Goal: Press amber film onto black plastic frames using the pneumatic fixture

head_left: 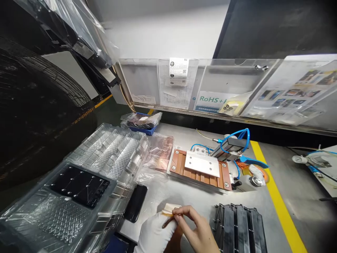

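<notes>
My left hand [155, 232], in a white glove, is closed around a small cream and amber piece [171, 208] near the bottom centre. Bare, my right hand [195, 226] pinches the edge of the same piece between thumb and forefinger. Both hands meet at it, in front of a copper-coloured fixture [173, 160] with a white metal plate [201, 163] on top. Right of my right hand lies a stack of black ribbed parts [240, 228]. A black phone [136, 203] lies left of my gloved hand.
Clear plastic trays [126, 154] holding a black panel [80, 184] fill the left. A bagged bundle [142, 121] sits behind them. Blue air tubes [238, 133] and a bottle [247, 183] stand right of the fixture, beside yellow floor-style tape [279, 203]. Document pockets [142, 80] line the back.
</notes>
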A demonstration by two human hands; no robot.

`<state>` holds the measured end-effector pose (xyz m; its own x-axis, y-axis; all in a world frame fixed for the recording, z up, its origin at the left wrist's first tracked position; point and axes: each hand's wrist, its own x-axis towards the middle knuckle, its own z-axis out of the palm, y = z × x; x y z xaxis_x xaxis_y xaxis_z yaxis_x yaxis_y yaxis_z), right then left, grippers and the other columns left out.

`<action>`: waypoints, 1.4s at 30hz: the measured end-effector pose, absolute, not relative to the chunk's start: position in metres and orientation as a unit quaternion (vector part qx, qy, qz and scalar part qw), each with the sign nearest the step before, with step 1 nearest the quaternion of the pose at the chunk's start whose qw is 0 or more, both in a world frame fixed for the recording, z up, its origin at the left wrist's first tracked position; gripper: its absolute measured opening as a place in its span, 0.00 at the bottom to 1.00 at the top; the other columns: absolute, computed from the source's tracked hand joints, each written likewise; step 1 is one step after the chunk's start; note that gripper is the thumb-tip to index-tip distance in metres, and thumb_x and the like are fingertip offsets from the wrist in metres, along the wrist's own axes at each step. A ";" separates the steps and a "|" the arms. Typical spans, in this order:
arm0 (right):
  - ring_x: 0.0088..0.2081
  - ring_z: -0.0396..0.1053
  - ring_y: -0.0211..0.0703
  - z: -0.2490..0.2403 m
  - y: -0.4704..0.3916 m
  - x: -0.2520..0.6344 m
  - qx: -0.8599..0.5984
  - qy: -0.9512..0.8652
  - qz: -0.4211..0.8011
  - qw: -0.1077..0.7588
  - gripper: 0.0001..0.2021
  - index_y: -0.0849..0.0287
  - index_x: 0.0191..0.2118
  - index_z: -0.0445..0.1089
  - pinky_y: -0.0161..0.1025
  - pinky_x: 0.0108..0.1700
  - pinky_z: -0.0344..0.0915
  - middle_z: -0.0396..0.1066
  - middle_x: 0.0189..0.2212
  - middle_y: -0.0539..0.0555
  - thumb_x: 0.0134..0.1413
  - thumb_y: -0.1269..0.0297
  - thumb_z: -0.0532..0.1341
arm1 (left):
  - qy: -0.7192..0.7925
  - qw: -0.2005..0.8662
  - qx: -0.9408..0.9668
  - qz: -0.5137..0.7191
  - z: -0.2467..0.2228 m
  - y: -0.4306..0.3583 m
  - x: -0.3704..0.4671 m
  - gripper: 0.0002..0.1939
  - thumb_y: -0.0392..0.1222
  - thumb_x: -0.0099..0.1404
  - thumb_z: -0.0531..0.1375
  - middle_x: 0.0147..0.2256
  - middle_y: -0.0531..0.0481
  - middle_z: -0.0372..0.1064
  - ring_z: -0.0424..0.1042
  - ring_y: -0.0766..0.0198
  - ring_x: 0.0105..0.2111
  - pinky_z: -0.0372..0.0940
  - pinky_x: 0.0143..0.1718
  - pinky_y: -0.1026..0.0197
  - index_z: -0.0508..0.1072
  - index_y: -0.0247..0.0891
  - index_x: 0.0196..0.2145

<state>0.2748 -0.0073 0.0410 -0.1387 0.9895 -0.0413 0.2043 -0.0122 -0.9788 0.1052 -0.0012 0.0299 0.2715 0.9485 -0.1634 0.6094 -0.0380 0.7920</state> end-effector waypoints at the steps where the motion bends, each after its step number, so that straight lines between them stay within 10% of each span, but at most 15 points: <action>1: 0.44 0.76 0.44 0.042 -0.006 0.279 -0.514 -0.577 0.500 0.391 0.08 0.55 0.41 0.71 0.34 0.46 0.71 0.79 0.39 0.55 0.62 0.59 0.57 | 0.556 0.409 0.691 0.214 0.031 0.000 0.106 0.12 0.49 0.67 0.56 0.37 0.53 0.80 0.79 0.64 0.36 0.71 0.37 0.70 0.79 0.48 0.41; 32: 0.46 0.74 0.50 0.057 0.008 0.309 -0.483 -0.472 0.651 0.347 0.17 0.56 0.34 0.72 0.44 0.51 0.68 0.79 0.40 0.57 0.57 0.47 0.59 | 0.523 0.355 0.747 0.206 0.044 0.004 0.122 0.12 0.44 0.66 0.58 0.39 0.56 0.80 0.79 0.65 0.37 0.71 0.42 0.70 0.77 0.54 0.46; 42: 0.38 0.74 0.45 0.024 0.012 0.308 -0.592 -0.263 0.500 0.576 0.15 0.52 0.34 0.67 0.38 0.41 0.73 0.75 0.32 0.50 0.56 0.44 0.59 | 0.540 0.229 0.802 0.113 0.057 0.017 0.115 0.17 0.53 0.67 0.56 0.24 0.54 0.76 0.74 0.64 0.23 0.64 0.26 0.66 0.78 0.45 0.28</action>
<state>0.3081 0.0116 0.0245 0.3629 0.8860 -0.2887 -0.2640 -0.1994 -0.9437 0.1149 0.0172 0.0569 0.3907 0.9181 -0.0661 0.8146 -0.3114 0.4894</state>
